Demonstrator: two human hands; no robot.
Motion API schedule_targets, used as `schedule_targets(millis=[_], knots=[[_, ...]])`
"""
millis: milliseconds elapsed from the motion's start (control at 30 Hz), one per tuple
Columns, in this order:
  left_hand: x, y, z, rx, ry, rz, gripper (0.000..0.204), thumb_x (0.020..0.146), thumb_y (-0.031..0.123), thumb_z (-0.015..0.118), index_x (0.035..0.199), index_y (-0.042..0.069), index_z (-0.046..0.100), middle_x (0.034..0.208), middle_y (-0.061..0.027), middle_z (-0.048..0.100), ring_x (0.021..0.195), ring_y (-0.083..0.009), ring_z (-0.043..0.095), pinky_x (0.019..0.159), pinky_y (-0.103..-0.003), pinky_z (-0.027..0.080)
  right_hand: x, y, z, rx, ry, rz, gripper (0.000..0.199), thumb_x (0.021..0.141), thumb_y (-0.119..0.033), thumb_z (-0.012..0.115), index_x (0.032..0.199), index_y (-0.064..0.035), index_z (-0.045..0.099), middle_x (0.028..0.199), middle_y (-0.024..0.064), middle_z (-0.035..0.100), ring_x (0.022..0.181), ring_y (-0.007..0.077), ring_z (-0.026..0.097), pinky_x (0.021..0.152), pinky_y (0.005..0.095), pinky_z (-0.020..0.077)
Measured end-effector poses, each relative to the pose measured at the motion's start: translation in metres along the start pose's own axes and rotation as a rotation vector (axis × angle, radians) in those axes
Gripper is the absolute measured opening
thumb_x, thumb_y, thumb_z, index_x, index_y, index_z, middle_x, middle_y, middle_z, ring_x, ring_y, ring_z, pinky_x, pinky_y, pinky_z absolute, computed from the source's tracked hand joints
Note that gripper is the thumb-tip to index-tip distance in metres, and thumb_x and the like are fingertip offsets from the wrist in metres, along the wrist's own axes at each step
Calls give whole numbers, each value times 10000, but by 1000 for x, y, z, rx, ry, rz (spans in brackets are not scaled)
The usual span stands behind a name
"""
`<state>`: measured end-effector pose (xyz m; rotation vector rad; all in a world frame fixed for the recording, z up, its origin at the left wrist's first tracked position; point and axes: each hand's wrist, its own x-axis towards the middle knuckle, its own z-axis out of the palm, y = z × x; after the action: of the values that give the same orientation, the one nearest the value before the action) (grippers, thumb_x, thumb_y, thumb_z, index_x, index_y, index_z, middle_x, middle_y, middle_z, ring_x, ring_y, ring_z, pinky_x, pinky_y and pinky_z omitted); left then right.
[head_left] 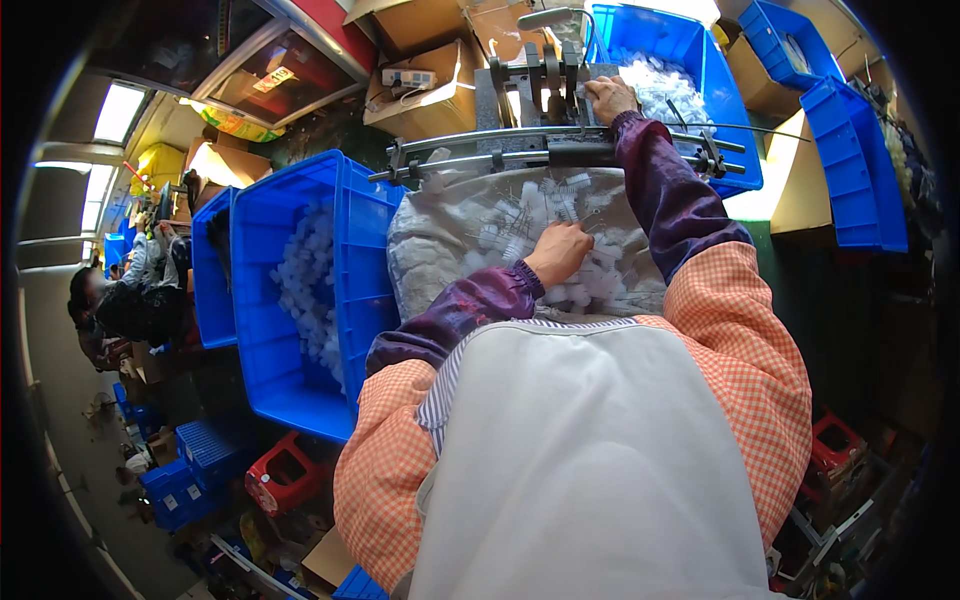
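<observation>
My left hand [560, 252] is closed in a pinch, low over a heap of small white plastic parts with thin wire-like pins [520, 212]. What its fingers hold, if anything, is too small to make out. The heap lies on a grey cloth [425, 240] sagging in front of me. Farther off, my right hand [610, 98] rests with curled fingers at the right side of a metal bench fixture [550, 92]; its fingertips are partly hidden against the metal. Two steel rods [480, 141] run across between the fixture and the cloth.
A blue bin [290, 375] with white plastic parts stands at my left. Another blue bin [735, 120], full of white pieces, is behind my right hand. A thin rod [770, 129] sticks out right. Cardboard boxes [425, 105] stand behind; a person [135, 300] is far left.
</observation>
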<state>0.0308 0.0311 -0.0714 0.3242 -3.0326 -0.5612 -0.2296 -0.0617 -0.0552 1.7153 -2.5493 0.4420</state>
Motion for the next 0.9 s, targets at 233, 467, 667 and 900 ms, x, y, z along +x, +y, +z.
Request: schedule_targets(millis=[233,467,667,900], knots=[[3,5,-11,-65,181,37,92,758,110,580,796,71,654,810,-66,601,838,-266,537,712,-376,450,-1,1,3,-22,26,7,234,844,-313,509,1012,-211,635,1025,-12,589,1039,216,484,889,377,341],[7,11,-15,-358,298,-48,374,761,25,562,1125,48,481,829,-137,591,796,-327,559,704,-393,457,2,-6,-5,-16,-93,42,252,853,-303,490,1054,-223,618,1085,-14,576,1059,198,487,922,404,319],[4,24,-40,-560,162,-131,531,763,-17,530,1249,102,352,932,-195,572,795,-361,580,704,-409,466,-10,1,-10,-180,-51,180,293,824,-296,494,1077,-196,602,1132,24,537,1101,228,435,949,460,266],[7,22,-27,-635,329,-27,411,777,8,552,1168,63,438,986,-191,554,803,-340,574,690,-376,471,-25,-12,-16,-134,8,192,329,774,-350,529,1020,-147,609,1094,78,513,1093,272,389,908,434,277]])
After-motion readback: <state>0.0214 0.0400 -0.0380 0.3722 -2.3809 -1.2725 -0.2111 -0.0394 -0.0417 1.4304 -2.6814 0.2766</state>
